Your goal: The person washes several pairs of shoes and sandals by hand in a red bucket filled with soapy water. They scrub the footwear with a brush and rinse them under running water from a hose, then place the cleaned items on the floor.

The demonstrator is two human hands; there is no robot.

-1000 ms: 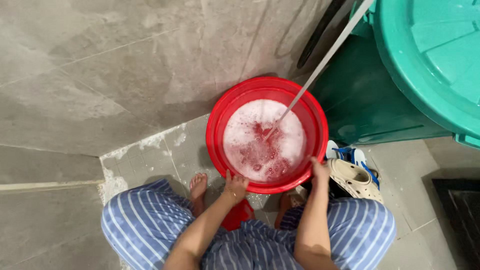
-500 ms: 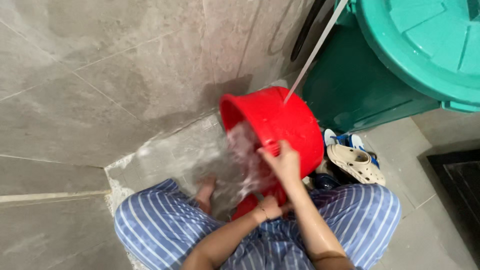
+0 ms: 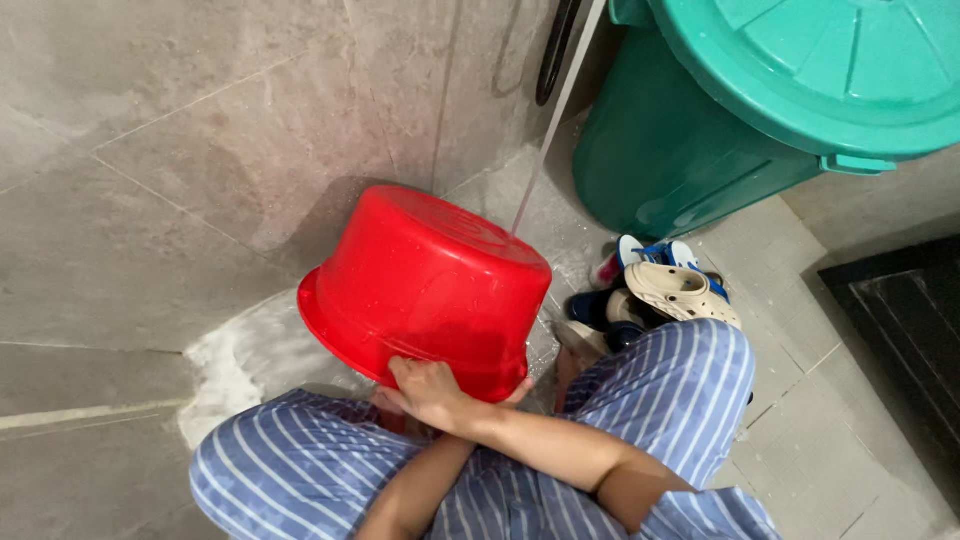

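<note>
A red plastic basin [image 3: 420, 285] is turned upside down and tilted, its open side facing the tiled floor and wall at the left. My right hand [image 3: 428, 390] grips the basin's near rim, just above my striped blue trousers [image 3: 290, 470]. My left hand [image 3: 518, 390] is mostly hidden under my right wrist; only fingertips show at the rim. A thin stream of water [image 3: 548, 125] falls from above onto the basin's upturned bottom. Foamy water [image 3: 235, 365] spreads over the floor at the left.
A large green bin with a lid [image 3: 700, 130] stands at the back right. A beige clog [image 3: 680, 290] and blue-and-white sandals [image 3: 650, 252] lie beside it. A dark mat [image 3: 900, 310] is at the right, a black hose [image 3: 553, 55] on the wall.
The basin stood upright with foamy water; both hands tipped it over leftward and the water poured onto the floor. It is now upside down.
</note>
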